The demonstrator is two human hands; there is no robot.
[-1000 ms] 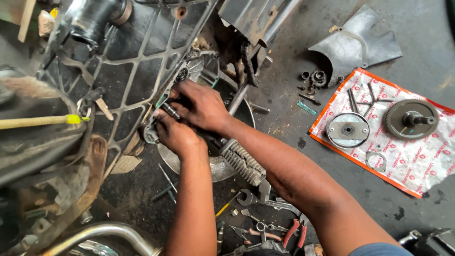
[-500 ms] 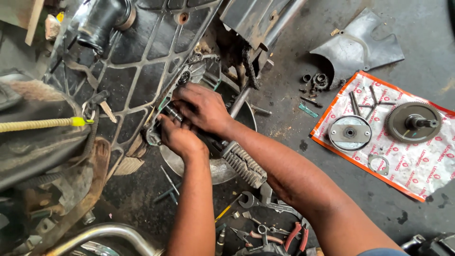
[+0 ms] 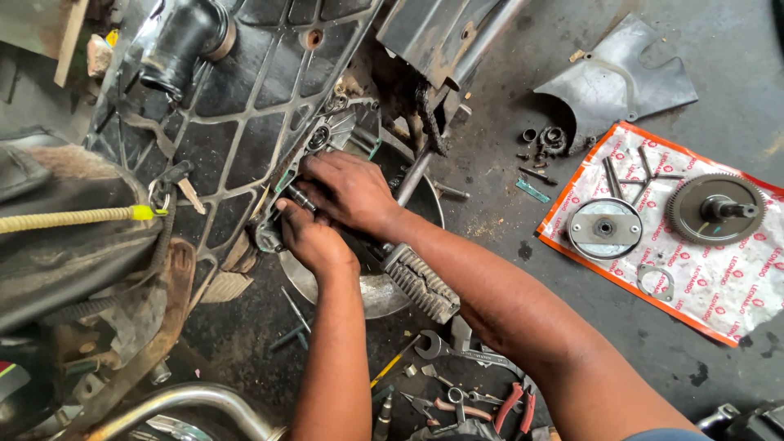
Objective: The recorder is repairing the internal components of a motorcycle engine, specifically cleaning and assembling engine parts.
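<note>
Both my hands work at the side of a dirty motorcycle engine case [image 3: 343,131] below a black ribbed plastic panel [image 3: 237,114]. My right hand [image 3: 347,192] lies over the case with its fingers curled around a small dark metal part [image 3: 299,198]. Just below it, my left hand [image 3: 306,237] presses its fingertips against the same spot at the case's edge. A ribbed footpeg [image 3: 420,283] juts out under my right forearm. What the fingers pinch is mostly hidden.
A red-and-white plastic sheet [image 3: 719,286] on the floor holds a toothed gear [image 3: 714,210], a round disc [image 3: 604,229], bolts and a small gasket. Loose bearings [image 3: 549,139] lie by a grey metal cover [image 3: 612,82]. Spanners and pliers [image 3: 465,392] lie near my elbows. A yellow cord [image 3: 73,218] crosses left.
The view has shifted slightly. Both hands stay at the same spot on the engine case, with only small finger movement.
</note>
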